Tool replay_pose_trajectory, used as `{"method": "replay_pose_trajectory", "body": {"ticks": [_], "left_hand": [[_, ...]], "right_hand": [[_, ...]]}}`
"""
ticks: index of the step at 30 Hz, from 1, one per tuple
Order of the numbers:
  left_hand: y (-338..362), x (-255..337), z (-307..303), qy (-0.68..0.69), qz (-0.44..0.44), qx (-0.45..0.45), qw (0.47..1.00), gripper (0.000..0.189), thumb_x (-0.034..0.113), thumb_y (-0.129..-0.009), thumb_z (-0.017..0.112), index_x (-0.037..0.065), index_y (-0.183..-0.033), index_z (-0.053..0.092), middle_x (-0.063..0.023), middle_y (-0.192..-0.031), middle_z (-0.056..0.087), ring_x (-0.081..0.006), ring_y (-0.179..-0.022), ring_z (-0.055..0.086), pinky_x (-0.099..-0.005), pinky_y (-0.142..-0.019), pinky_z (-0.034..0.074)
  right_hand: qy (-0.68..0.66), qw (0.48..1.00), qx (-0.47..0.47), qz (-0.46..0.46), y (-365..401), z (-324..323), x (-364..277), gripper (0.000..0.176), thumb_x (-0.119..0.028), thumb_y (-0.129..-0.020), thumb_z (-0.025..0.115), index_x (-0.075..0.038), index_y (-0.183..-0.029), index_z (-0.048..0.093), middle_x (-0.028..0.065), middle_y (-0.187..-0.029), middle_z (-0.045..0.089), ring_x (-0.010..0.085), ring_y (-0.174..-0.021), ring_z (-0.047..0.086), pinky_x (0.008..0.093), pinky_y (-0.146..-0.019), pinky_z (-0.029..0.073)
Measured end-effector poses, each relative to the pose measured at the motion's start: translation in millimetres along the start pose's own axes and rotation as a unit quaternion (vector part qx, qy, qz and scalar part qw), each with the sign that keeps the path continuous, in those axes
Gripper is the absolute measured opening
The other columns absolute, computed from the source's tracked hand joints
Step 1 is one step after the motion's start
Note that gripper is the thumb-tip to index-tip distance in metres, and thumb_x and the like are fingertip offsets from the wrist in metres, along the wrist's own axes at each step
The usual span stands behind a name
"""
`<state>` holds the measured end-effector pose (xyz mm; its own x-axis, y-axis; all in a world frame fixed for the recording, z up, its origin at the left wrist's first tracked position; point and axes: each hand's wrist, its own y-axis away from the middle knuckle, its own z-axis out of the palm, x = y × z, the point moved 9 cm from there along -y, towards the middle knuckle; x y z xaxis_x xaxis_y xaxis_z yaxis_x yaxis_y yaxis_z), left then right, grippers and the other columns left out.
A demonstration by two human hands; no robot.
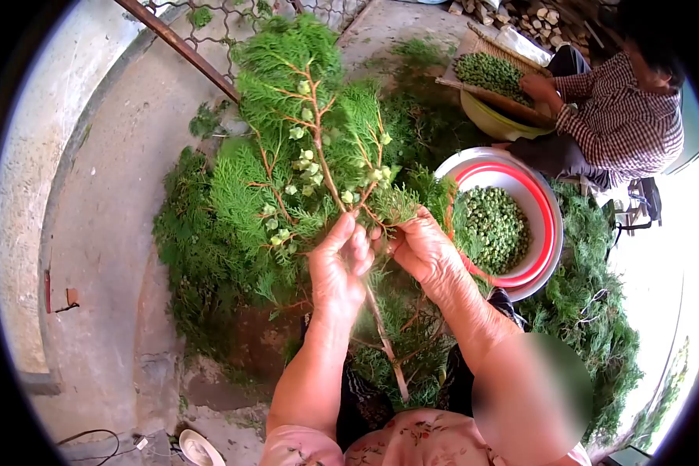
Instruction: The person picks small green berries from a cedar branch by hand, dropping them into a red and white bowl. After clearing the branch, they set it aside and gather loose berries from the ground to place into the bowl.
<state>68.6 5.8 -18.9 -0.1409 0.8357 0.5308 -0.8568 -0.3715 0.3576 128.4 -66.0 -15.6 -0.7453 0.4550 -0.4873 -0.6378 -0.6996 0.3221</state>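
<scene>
My left hand (338, 260) is closed around the brown stem of a leafy conifer branch (316, 147), likely thuja, held upright in front of me. Pale green cones (307, 167) cluster along its twigs. My right hand (426, 247) is closed, fingertips pinching a side sprig of the same branch close to my left fingers. Whatever lies inside the pinch is hidden. Below my hands the bare stem (382, 334) runs down toward my lap. To the right of my right hand stands a basin with a red ring (550, 221), holding many loose green cones (499, 229).
Cut conifer branches (186, 256) lie piled on the left, and more greenery (590, 318) on the right. A person in a checked shirt (625, 116) handles green cones in a woven tray (512, 50) over a yellow bowl (481, 116). Chopped firewood (547, 27) is stacked behind.
</scene>
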Motion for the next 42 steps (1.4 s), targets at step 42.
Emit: {"method": "replay_pose_trajectory", "body": {"ticks": [42], "left_hand": [[9.5,-12.0,-0.9,-0.136,-0.038,0.070,0.988,0.016,0.016,-0.085,0.060,0.001,-0.087,0.055,-0.0018,-0.060,0.048,-0.0075,-0.044,0.040,-0.0182,-0.036,0.028]], "right_hand": [[0.232,0.925,0.105,-0.283,10.0,-20.5,-71.2,0.016,-0.007,-0.080,0.065,-0.003,-0.095,0.062,-0.0004,-0.081,0.061,0.0090,-0.073,0.051,0.0235,-0.068,0.042]]}}
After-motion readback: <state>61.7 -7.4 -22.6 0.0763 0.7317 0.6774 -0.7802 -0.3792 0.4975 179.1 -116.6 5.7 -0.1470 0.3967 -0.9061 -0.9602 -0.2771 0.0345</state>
